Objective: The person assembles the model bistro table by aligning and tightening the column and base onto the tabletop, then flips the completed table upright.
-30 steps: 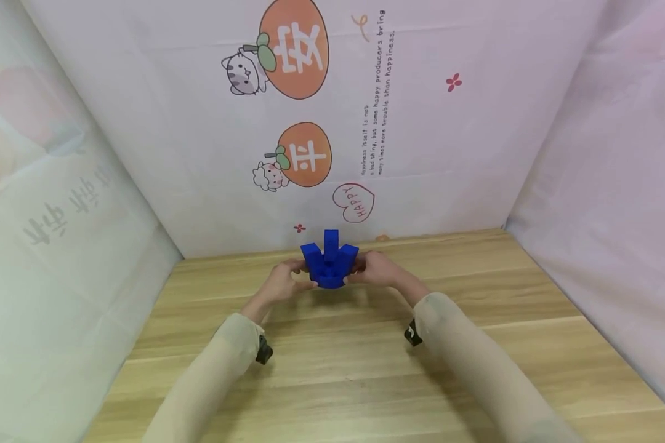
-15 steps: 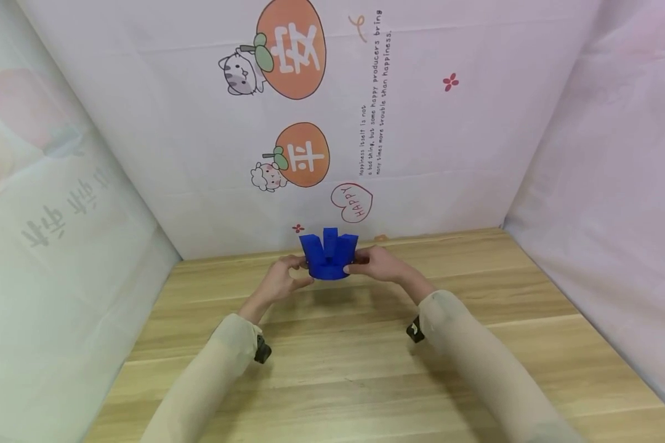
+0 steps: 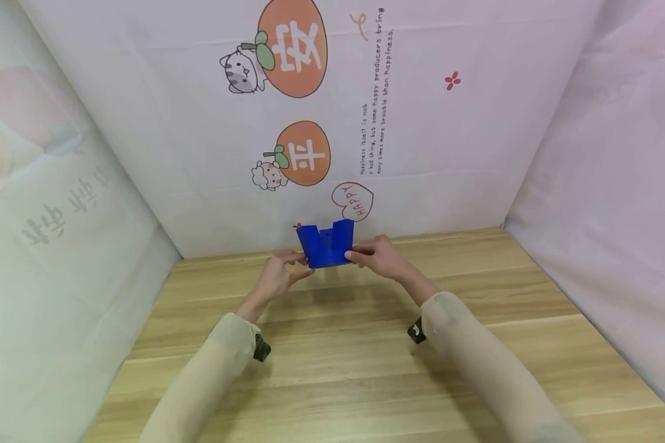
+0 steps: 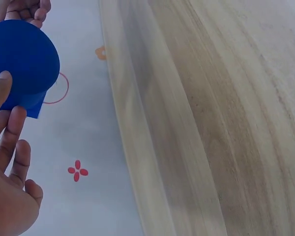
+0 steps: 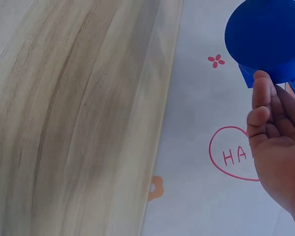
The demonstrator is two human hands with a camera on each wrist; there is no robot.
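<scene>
Near the back of the table, both hands hold up a blue object (image 3: pixel 326 253) with a round base and several upright prongs with gaps between them. Its flat, circular underside (image 4: pixel 27 56) faces the left wrist camera. The left hand (image 3: pixel 275 275) pinches its left side, thumb on the base and fingers behind. From the right, the right hand (image 3: pixel 383 258) pinches it with the thumb on the near side. In the right wrist view, fingertips of the right hand (image 5: pixel 280 132) press the edge of the base. The far prongs are partly hidden behind the near ones.
A wooden table (image 3: pixel 332 357) stretches below the arms. Behind it hangs a white printed cloth (image 3: pixel 421 154) with fruit drawings and lettering, and more cloth closes off the left and right sides. A small black device (image 3: pixel 261 348) sits at each wrist.
The blue object has been turned and tilted in the hands, so two prongs now face front with a gap between them. It has risen slightly, and both hands have shifted with it.
</scene>
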